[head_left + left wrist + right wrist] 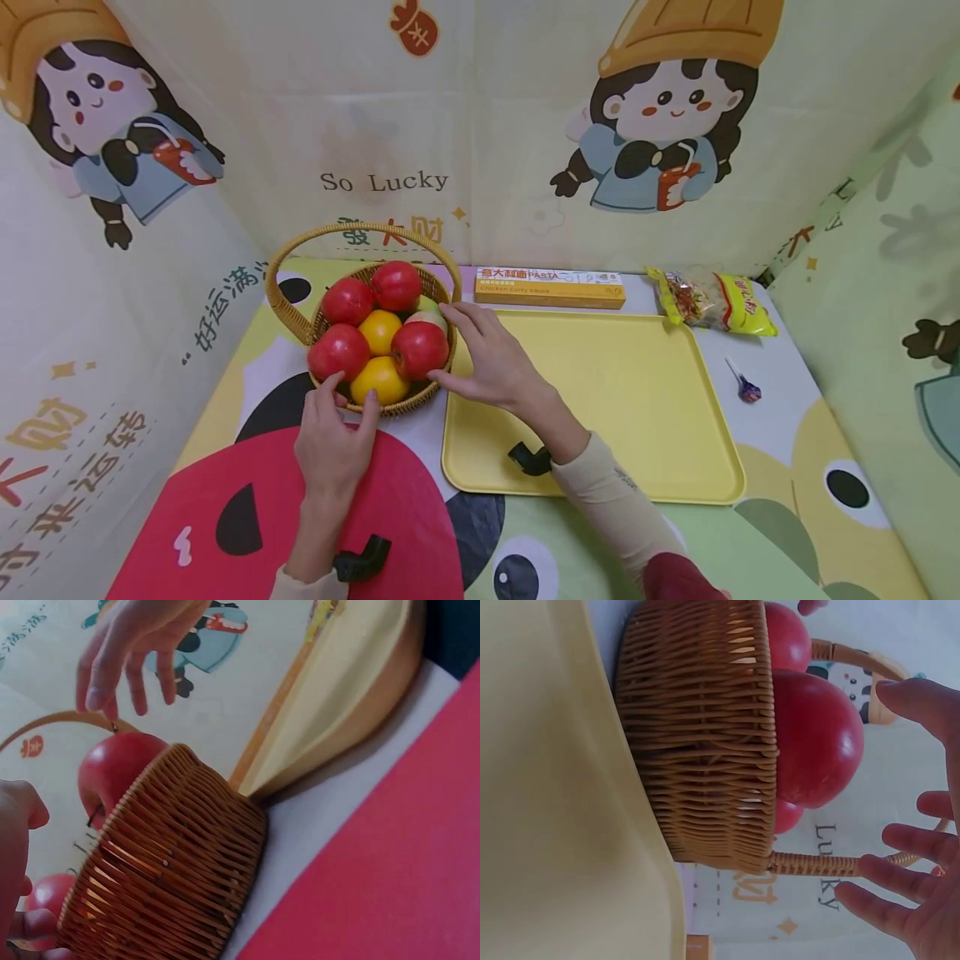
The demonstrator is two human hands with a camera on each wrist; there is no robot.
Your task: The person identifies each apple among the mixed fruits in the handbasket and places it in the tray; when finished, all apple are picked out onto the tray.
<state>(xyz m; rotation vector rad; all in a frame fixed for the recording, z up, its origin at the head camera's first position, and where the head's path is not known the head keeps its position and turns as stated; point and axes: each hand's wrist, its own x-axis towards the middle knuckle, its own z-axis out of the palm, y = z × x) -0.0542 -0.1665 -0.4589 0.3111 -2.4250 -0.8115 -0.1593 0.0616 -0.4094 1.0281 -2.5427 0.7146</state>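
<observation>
A wicker basket (422, 400) with a tall arched handle stands left of the tray, filled with several red apples (339, 352), two oranges (381, 381) and a pale green fruit (424, 307) partly hidden. My left hand (333, 442) is at the basket's front rim, fingertips beside an apple and an orange, fingers loosely bent. On the basket's right side, my right hand (498, 358) has its fingers spread near the rim and the right front apple (420, 348). The right wrist view shows that hand (922, 855) above the apple (817, 742), nothing in its grasp.
A bare yellow tray (600, 400) lies right of the basket, under my right forearm. Behind it is a pasta box (549, 290). A yellow snack bag (712, 302) and a wrapped lollipop (748, 389) lie at the right. Printed cloth walls (510, 108) enclose the table.
</observation>
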